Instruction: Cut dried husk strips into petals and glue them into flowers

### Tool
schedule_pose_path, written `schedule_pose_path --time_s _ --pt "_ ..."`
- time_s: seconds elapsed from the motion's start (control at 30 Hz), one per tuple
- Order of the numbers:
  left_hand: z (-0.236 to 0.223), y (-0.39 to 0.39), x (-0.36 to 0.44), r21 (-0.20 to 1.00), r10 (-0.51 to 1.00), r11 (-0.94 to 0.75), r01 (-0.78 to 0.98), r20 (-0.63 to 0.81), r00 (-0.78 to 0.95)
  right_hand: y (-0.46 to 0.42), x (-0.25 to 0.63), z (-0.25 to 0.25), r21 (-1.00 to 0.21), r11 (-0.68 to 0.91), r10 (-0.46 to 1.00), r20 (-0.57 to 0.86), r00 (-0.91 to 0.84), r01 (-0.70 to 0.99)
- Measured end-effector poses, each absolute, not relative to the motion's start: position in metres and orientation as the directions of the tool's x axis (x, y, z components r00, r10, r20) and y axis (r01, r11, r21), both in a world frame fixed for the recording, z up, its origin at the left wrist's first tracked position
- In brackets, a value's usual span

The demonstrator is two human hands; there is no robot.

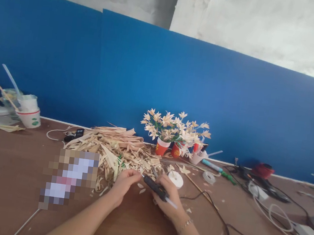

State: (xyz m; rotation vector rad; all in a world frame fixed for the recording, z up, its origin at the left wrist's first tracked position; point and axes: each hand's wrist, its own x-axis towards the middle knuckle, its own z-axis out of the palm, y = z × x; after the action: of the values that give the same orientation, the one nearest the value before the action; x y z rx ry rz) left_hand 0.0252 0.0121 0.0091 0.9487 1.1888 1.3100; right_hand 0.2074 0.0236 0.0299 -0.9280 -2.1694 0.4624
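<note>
My right hand (167, 196) is closed around a black hot glue gun (156, 186) with a clear glue stick poking out behind; its nozzle points left toward my left hand. My left hand (125, 180) is closed in a pinch on a small pale piece, too small to name, right at the edge of a heap of dried straw-coloured leaf strips (112, 150). Both hands hover just above the brown table (7, 175). A black cord (219, 218) runs off to the right from the glue gun.
Behind the hands stand red paper cups with cream handmade flowers (175, 129). White tape rolls (176, 178) lie beside my right hand. Paper cups with sticks (30, 112) sit far left. Cables, a power strip (308, 233) and tools crowd the right side. A blue panel backs the table.
</note>
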Motion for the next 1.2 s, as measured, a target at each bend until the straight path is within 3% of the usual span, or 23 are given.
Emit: schedule_pose_path --time_s 0.53,1.2 --pt "0.0152 0.0108 0.0269 0.982 0.992 0.081 -0.168 -0.096 -0.082 0.0263 0.207 0.0243 -0.545 0.665 0.747 0.472 -0.468 0.511" --pt "0.0143 0.0103 0.0272 0.962 0.992 0.086 -0.257 -0.106 -0.064 0.0257 0.2073 0.0256 -0.547 0.657 0.754 0.466 -0.463 0.519"
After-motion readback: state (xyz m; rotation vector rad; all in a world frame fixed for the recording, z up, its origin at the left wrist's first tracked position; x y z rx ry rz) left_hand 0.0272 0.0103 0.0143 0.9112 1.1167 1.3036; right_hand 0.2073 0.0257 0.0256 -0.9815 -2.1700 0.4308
